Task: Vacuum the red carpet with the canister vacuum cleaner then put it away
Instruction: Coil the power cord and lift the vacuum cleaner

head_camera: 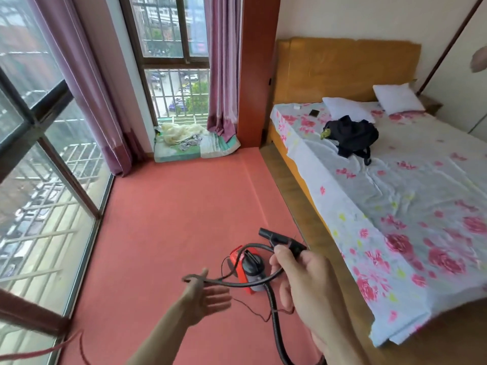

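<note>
Right hand (pixel 297 275): grip closed around the black hose (pixel 274 312) near its nozzle (pixel 274 237).
Left hand (pixel 208 299): fingers spread, hose loop draped over thumb.
Canister vacuum cleaner (pixel 249 267): on the red carpet (pixel 171 219), beside the bed (pixel 395 193).

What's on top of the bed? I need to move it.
On the bed: two white pillows, a dark bag, a small dark item. The bag's contents are hidden.

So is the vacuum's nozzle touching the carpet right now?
No, the right hand holds the hose with the black nozzle lifted in the air, well above the red carpet where the canister vacuum cleaner sits.
</note>
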Demonstrator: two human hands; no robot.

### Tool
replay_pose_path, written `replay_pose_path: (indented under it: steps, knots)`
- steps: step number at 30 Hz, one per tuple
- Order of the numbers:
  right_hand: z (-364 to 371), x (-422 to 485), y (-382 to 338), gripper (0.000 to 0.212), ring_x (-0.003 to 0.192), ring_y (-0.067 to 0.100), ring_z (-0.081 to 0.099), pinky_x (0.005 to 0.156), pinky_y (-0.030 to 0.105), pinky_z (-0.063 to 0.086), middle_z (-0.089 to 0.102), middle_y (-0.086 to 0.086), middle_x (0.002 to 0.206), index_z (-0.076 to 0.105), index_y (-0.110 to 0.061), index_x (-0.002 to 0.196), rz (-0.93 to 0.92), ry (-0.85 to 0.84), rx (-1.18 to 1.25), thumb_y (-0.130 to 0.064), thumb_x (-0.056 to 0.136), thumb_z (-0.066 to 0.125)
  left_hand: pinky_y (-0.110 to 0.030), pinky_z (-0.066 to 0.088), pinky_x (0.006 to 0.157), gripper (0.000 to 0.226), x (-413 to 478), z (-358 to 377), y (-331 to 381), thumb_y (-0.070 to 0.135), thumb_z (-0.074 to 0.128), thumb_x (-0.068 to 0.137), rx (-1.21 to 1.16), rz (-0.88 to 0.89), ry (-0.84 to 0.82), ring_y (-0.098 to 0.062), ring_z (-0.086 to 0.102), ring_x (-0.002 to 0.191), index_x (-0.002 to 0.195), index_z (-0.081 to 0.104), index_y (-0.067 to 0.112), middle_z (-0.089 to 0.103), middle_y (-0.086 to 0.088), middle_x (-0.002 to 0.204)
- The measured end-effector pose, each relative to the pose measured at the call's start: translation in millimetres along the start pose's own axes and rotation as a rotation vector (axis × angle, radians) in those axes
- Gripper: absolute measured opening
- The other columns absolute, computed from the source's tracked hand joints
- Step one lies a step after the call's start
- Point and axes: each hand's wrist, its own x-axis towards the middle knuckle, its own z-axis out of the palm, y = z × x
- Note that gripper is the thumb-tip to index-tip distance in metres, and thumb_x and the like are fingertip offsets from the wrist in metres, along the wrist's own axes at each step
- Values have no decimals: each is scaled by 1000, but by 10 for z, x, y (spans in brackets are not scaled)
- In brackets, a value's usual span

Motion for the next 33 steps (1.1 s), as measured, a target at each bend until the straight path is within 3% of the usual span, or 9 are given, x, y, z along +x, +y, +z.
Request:
replay_pose_path:
  steps: [4, 9, 12, 16, 19, 21, 25, 29, 33]
  knots:
    - [39, -33, -104, 32, 34, 21, 41, 38, 22, 31, 68, 14, 66, 64, -8, 72, 107, 46, 375, -20, 99, 53, -53, 58, 81, 69, -70, 570, -550, 55, 55, 93, 143, -265, -286, -42, 72, 86, 113, 59, -11, 70, -30, 99]
    - [-87, -87, -131, 25, 25, 11, 30, 33, 16, 10, 56, 12, 62, 58, -4, 80, 249, 31, 766, -21, 96, 51, -34, 50, 77, 43, -290, 1153, -775, 31, 44, 93, -94, -175, -613, -23, 65, 77, 73, 73, 7, 68, -12, 76]
    - [-225, -108, -100, 27, 23, 7, 21, 31, 15, 11, 49, 11, 62, 57, -5, 76, 225, 22, 924, -24, 94, 49, -41, 51, 84, 55, -227, 1363, -789, 20, 23, 99, -227, -70, -506, -31, 65, 92, 88, 71, -4, 67, -25, 85]
    - [-539, -98, 27, 31, 21, 8, 21, 25, 13, 22, 50, 13, 59, 53, -7, 70, 154, 60, 1017, -32, 76, 70, -49, 57, 43, 46, -217, 1416, -540, 27, 42, 104, -588, -218, -404, -44, 72, 58, 95, 63, -13, 71, -32, 77]
    - [-813, -78, 217, 56, 20, 10, 24, 28, 8, 17, 59, 18, 66, 51, -10, 65, 146, 167, 899, -40, 43, 92, -58, 60, 64, 35, -197, 1361, -204, 17, 36, 108, -648, -176, -270, -49, 70, 58, 84, 54, -1, 71, -33, 76]
    - [-974, -112, 402, 42, 21, 6, 22, 28, 7, 15, 59, 19, 71, 46, -6, 69, 178, 284, 813, -35, 71, 76, -59, 57, 82, 41, -194, 1279, -66, 18, 35, 108, -512, -134, -248, -48, 71, 62, 74, 49, 4, 69, -31, 73]
    - [-1161, -65, 855, 31, 29, 5, 33, 32, 13, 20, 63, 17, 74, 44, -5, 69, 241, 405, 664, -23, 88, 60, -42, 54, 72, 46, -188, 1078, -85, 22, 39, 107, -240, -2, -211, -32, 67, 71, 64, 50, 9, 63, -16, 68]
    - [-1077, 171, 1063, 34, 77, 24, 65, 74, 33, 46, 69, 15, 67, 42, -10, 70, 384, 428, 883, -24, 100, 48, -40, 52, 73, 41, -379, 985, -104, 12, 42, 103, -291, 145, -158, -29, 66, 62, 69, 63, 3, 60, -14, 60]
    - [-843, 441, 1241, 36, 53, 19, 49, 68, 39, 50, 45, 6, 50, 39, -14, 71, 557, 416, 1127, -29, 104, 42, -45, 50, 73, 47, -553, 792, 24, 15, 51, 102, -222, 241, -52, -23, 42, 36, 56, 41, 13, 22, -2, 47]
